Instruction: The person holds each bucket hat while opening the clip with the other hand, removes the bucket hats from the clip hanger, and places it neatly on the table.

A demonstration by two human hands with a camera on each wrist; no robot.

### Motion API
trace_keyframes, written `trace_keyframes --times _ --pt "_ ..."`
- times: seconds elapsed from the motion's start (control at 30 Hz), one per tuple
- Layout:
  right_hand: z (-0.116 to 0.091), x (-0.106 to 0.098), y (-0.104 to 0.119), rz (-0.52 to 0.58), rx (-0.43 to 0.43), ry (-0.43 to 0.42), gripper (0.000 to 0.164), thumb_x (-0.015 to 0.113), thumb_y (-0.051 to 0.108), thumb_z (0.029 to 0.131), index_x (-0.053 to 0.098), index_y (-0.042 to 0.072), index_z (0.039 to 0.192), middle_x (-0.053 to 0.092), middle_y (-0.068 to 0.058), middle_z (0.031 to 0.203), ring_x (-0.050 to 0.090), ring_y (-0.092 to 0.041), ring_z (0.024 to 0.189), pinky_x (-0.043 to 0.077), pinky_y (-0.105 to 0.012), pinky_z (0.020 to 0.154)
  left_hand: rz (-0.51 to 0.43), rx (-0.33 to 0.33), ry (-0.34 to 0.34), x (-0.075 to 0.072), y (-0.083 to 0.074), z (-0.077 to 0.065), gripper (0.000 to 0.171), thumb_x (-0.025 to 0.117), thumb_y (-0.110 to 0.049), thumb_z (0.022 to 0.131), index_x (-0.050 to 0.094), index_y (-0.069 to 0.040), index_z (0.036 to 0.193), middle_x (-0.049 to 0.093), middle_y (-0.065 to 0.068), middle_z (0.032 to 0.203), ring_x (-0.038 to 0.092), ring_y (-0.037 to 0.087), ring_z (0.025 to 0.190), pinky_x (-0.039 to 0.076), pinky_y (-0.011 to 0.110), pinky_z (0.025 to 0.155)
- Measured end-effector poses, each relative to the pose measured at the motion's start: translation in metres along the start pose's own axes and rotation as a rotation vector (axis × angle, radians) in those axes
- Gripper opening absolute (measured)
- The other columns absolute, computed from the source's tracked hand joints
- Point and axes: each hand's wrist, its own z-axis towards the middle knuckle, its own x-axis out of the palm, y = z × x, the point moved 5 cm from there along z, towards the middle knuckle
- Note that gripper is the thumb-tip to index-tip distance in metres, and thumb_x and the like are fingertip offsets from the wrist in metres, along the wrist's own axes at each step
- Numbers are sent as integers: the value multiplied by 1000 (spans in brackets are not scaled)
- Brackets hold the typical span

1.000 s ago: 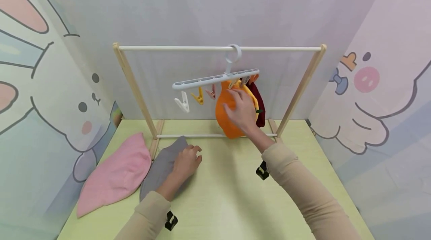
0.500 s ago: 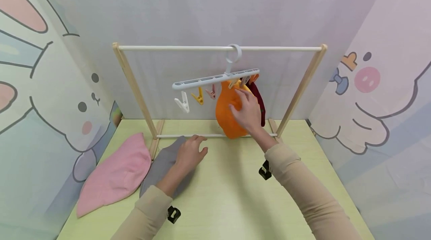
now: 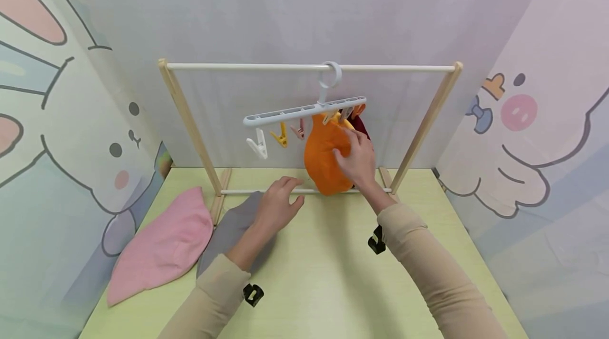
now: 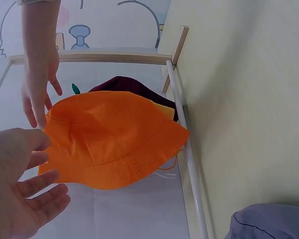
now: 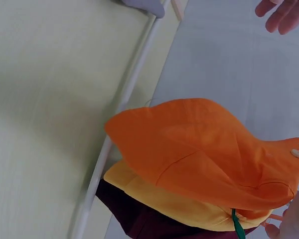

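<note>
An orange bucket hat [image 3: 320, 156] hangs by a clip from a pale blue hanger [image 3: 285, 116]. Behind it hang a yellow hat [image 5: 159, 196] and a dark red hat [image 5: 149, 222]. My right hand [image 3: 360, 161] is at the orange hat's right side, fingers loosely bent and overlapping the cloth in the head view. In the left wrist view its fingers point down beside the hat. My left hand [image 3: 279, 205] holds nothing; its fingers are spread, to the left of the hanging hats and past the edge of a grey hat [image 3: 235, 230] on the table.
Unused white [image 3: 257, 144], yellow [image 3: 282, 135] and pink [image 3: 298, 129] clips dangle from the hanger's left half. The hanger hooks over the rack's white rail [image 3: 247, 67], between wooden posts. A pink hat [image 3: 164, 244] lies at the table's left.
My left hand has lifted away from the grey hat, moving right and toward the rack. The right hand has slid right and slightly down along the orange hat.
</note>
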Motion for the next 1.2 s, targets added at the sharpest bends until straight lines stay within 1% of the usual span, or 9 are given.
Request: trace_keyframes --times 0.2,0.37,0.6,0.87,0.97,1.07,1.2 --pt "-1 1 -7 31 22 -3 54 64 29 75 46 12 124 45 -12 120 45 -30 103 39 -41 84 4 47 -30 -8 -10 10 29 64 -23 72 61 -19 101 59 -2 100 56 18 90 46 34 70" --pt "-3 4 -14 34 67 26 56 63 31 75 44 13 125 44 -13 120 45 -30 101 40 -42 83 16 73 -35 -12 -17 20 36 64 -24 73 58 -19 108 57 -1 104 54 19 95 46 34 72" --pt "-6 9 -21 49 113 55 61 63 33 76 39 14 129 43 -14 119 47 -31 97 42 -43 80 27 106 -60 -17 -28 31 42 64 -24 73 55 -16 112 56 1 104 54 20 94 46 33 72" --pt "-9 13 -28 43 184 72 64 63 32 76 35 14 131 45 -15 115 50 -30 91 43 -42 77 14 73 -19 -17 -36 43 43 63 -27 75 53 -16 115 55 2 108 51 19 99 45 33 76" --pt "-10 13 -29 38 197 78 63 62 32 77 34 14 131 48 -14 111 51 -29 87 44 -42 74 6 65 -18 -18 -40 46 42 61 -28 76 53 -15 115 54 1 109 50 19 101 45 33 79" --pt "-10 13 -29 35 212 85 59 61 31 78 36 13 129 50 -14 107 52 -29 84 44 -42 71 -12 58 -25 -19 -44 49 41 61 -28 76 53 -15 115 54 1 110 50 19 102 44 33 80" --pt "-10 13 -29 37 229 69 47 59 27 79 43 10 120 53 -13 103 53 -29 84 43 -42 71 -30 45 -29 -21 -49 52 41 61 -27 76 54 -14 114 54 0 110 51 19 101 44 33 79"
